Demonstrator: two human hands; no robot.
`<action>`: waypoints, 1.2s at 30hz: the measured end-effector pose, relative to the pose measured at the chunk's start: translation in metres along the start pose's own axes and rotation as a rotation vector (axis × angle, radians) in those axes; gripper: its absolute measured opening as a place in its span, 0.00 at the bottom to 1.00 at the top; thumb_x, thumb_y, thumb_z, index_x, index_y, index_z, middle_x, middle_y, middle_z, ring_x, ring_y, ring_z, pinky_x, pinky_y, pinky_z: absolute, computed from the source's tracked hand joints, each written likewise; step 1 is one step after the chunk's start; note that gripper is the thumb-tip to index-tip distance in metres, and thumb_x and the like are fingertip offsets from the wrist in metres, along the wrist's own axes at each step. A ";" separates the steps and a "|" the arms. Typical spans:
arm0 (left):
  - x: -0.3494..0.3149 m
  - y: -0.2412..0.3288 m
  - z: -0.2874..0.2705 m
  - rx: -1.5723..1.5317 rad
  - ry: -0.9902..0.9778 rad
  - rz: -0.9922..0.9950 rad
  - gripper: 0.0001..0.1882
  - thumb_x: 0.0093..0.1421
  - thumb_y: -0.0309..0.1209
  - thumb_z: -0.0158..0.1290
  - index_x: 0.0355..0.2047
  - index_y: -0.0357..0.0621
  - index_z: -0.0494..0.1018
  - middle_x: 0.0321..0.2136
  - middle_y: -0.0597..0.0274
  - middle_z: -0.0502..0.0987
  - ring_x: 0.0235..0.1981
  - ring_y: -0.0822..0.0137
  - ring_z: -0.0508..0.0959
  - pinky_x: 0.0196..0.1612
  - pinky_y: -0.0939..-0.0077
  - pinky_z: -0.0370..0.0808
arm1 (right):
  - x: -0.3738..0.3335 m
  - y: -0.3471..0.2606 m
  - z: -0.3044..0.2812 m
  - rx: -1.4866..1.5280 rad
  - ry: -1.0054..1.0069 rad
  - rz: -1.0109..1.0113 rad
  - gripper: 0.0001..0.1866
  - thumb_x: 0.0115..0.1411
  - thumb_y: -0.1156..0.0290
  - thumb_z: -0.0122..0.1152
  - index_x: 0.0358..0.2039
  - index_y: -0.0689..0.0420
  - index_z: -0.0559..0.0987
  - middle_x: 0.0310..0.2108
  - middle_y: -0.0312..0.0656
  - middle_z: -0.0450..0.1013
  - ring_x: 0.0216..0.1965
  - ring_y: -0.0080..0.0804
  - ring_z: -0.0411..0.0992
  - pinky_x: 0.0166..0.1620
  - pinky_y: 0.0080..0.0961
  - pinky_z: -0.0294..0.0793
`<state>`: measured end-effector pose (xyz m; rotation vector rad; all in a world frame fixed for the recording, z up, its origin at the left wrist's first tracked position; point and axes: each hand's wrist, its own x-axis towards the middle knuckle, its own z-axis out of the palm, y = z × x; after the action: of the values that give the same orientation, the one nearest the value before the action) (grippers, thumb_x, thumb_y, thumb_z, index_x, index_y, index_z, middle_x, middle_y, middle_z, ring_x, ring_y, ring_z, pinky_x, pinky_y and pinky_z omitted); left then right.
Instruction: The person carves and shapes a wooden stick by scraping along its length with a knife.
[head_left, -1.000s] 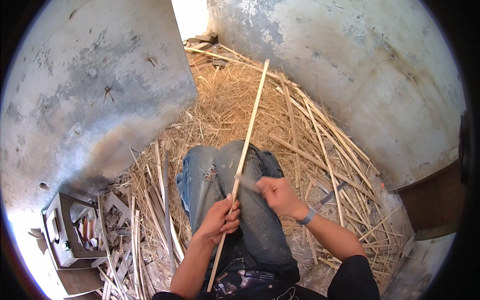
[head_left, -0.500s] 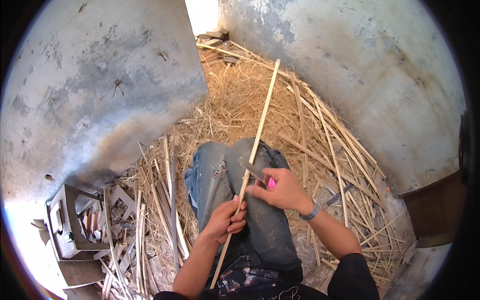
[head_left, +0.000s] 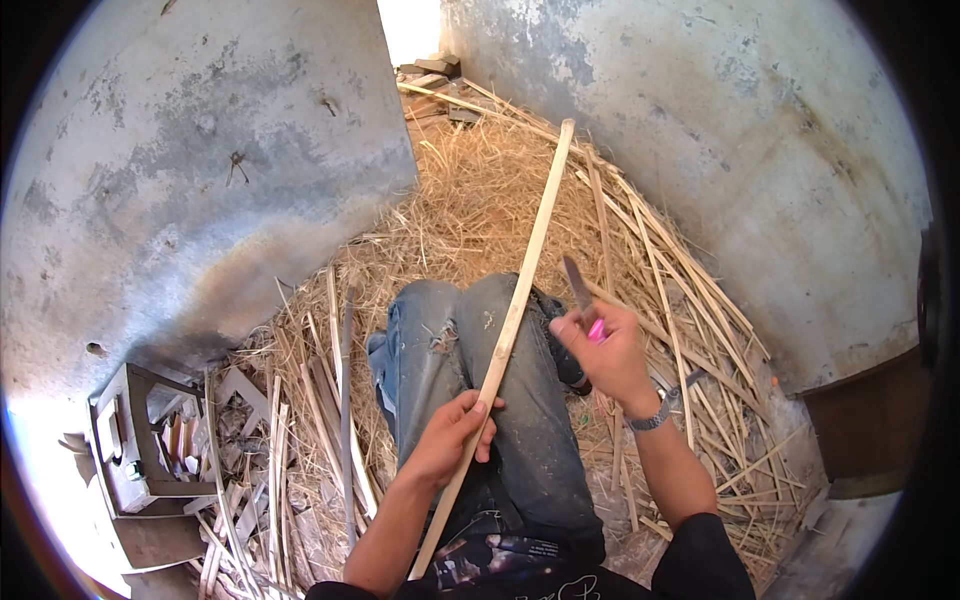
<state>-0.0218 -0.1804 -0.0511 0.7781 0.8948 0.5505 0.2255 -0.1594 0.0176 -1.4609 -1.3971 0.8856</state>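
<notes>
Head view: left hand (head_left: 452, 438) wraps tight grip on the long wooden strip (head_left: 510, 325) lying across the jeans-clad knees (head_left: 470, 360), right hand (head_left: 605, 350) holds a pink-handled knife (head_left: 582, 295) just right of it; best to keep the strip braced and cut away from the body.

There is open air above the knees (head_left: 480, 350), around the long stick (head_left: 520, 290), so hands can move there. A big grey wall (head_left: 180, 180) blocks from nine to eleven o'clock. Another wall (head_left: 740, 150) blocks from one to three o'clock. Straw (head_left: 480, 200) and thin sticks (head_left: 660, 270) cover the floor. A small box frame (head_left: 130, 440) and wood scraps (head_left: 270, 470) crowd eight o'clock.
</notes>
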 end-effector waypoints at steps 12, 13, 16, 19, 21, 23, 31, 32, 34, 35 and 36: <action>-0.002 -0.010 -0.011 -0.464 -0.289 -0.097 0.16 0.80 0.43 0.38 0.50 0.45 0.68 0.19 0.71 0.60 0.13 0.77 0.58 0.18 0.82 0.56 | -0.026 -0.001 0.035 -0.128 -0.131 0.037 0.11 0.59 0.66 0.72 0.34 0.62 0.86 0.17 0.46 0.74 0.19 0.26 0.71 0.27 0.28 0.71; -0.001 -0.010 -0.011 -0.461 -0.290 -0.097 0.16 0.80 0.43 0.38 0.50 0.45 0.68 0.19 0.71 0.60 0.13 0.77 0.58 0.18 0.82 0.56 | -0.027 -0.002 0.038 -0.147 -0.144 0.044 0.12 0.59 0.65 0.72 0.34 0.63 0.86 0.18 0.48 0.74 0.19 0.30 0.72 0.27 0.30 0.72; 0.002 -0.013 -0.010 -0.477 -0.307 -0.093 0.16 0.80 0.43 0.38 0.50 0.45 0.68 0.19 0.71 0.60 0.13 0.78 0.59 0.18 0.82 0.56 | -0.028 -0.001 0.043 -0.154 -0.141 0.039 0.13 0.59 0.64 0.72 0.33 0.63 0.85 0.18 0.47 0.74 0.19 0.27 0.70 0.26 0.29 0.70; 0.002 -0.012 -0.008 -0.477 -0.297 -0.086 0.16 0.80 0.43 0.38 0.49 0.46 0.69 0.19 0.70 0.60 0.13 0.77 0.58 0.19 0.82 0.56 | -0.030 0.005 0.046 -0.106 -0.146 0.013 0.13 0.59 0.65 0.73 0.31 0.63 0.84 0.18 0.45 0.74 0.18 0.22 0.67 0.24 0.28 0.68; 0.001 -0.012 -0.005 -0.432 -0.240 -0.085 0.16 0.80 0.43 0.39 0.50 0.44 0.69 0.20 0.70 0.63 0.14 0.77 0.60 0.19 0.83 0.58 | -0.030 0.008 0.047 -0.070 -0.165 -0.001 0.13 0.59 0.65 0.72 0.30 0.64 0.84 0.18 0.45 0.74 0.18 0.24 0.67 0.24 0.29 0.68; 0.001 -0.013 -0.003 -0.337 -0.188 -0.054 0.16 0.80 0.42 0.40 0.51 0.44 0.69 0.20 0.69 0.65 0.14 0.77 0.61 0.20 0.83 0.60 | -0.030 0.011 0.044 -0.166 -0.163 -0.071 0.12 0.59 0.66 0.72 0.31 0.63 0.83 0.18 0.45 0.74 0.17 0.27 0.68 0.23 0.29 0.68; -0.003 -0.012 0.008 0.004 -0.009 0.077 0.14 0.79 0.37 0.43 0.54 0.42 0.69 0.25 0.68 0.74 0.16 0.81 0.67 0.21 0.87 0.63 | -0.016 0.006 0.029 -0.347 -0.055 -0.207 0.11 0.58 0.65 0.73 0.38 0.57 0.85 0.21 0.45 0.78 0.21 0.42 0.78 0.26 0.33 0.75; -0.003 -0.013 0.008 0.043 -0.002 0.091 0.14 0.79 0.37 0.43 0.54 0.41 0.69 0.25 0.67 0.75 0.16 0.81 0.68 0.21 0.86 0.64 | -0.016 0.011 0.032 -0.347 -0.042 -0.251 0.11 0.58 0.65 0.73 0.39 0.57 0.86 0.22 0.45 0.79 0.21 0.42 0.78 0.26 0.33 0.75; -0.003 -0.014 0.010 0.081 0.004 0.105 0.14 0.79 0.37 0.43 0.55 0.40 0.69 0.25 0.67 0.75 0.17 0.81 0.68 0.21 0.86 0.64 | -0.015 0.018 0.034 -0.348 -0.029 -0.294 0.11 0.59 0.66 0.72 0.39 0.57 0.86 0.23 0.45 0.80 0.22 0.42 0.79 0.27 0.33 0.76; -0.003 -0.015 0.011 0.131 0.027 0.118 0.14 0.79 0.36 0.44 0.56 0.39 0.68 0.26 0.67 0.76 0.17 0.80 0.69 0.22 0.86 0.65 | -0.015 0.020 0.035 -0.333 -0.026 -0.303 0.11 0.59 0.66 0.72 0.39 0.57 0.86 0.23 0.45 0.80 0.22 0.42 0.79 0.27 0.33 0.77; -0.004 -0.015 0.012 0.182 0.049 0.131 0.15 0.79 0.36 0.44 0.57 0.39 0.68 0.26 0.67 0.76 0.17 0.80 0.70 0.22 0.86 0.66 | -0.014 0.021 0.036 -0.319 -0.022 -0.311 0.10 0.59 0.66 0.71 0.39 0.57 0.86 0.24 0.45 0.80 0.23 0.42 0.79 0.28 0.34 0.77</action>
<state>-0.0119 -0.1965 -0.0563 0.9970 0.9524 0.6113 0.1973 -0.1681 -0.0158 -1.4109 -1.7847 0.4998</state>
